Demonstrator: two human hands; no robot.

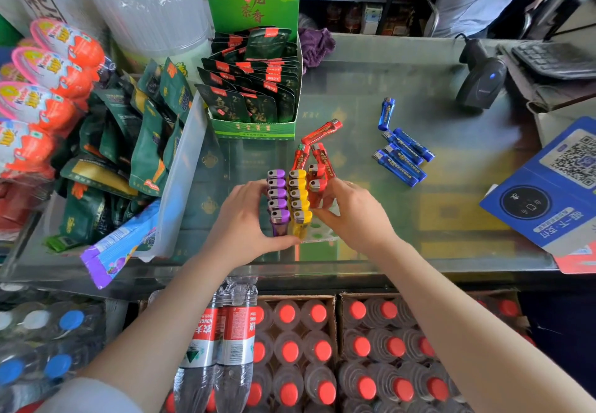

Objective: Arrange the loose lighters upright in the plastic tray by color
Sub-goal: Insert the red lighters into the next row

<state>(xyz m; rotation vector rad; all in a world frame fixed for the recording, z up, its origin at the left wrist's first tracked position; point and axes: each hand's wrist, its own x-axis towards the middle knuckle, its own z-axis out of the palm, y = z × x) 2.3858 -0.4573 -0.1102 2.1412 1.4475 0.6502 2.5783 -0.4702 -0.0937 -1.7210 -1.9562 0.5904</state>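
A: Two hands at the plastic tray [317,235]: the left hand [248,219] curls round its near-left corner beside the upright purple lighters [277,198], yellow lighters [298,199] next

B: And the right hand [351,209]?

A: It grips an upright red lighter [315,191] in the third row. The loose red lighters [317,151] lie flat on the bench [451,186] just beyond that hand, long axes pointing away; the blue lighters [403,157] lie farther right, so I'd judge the right hand nearer
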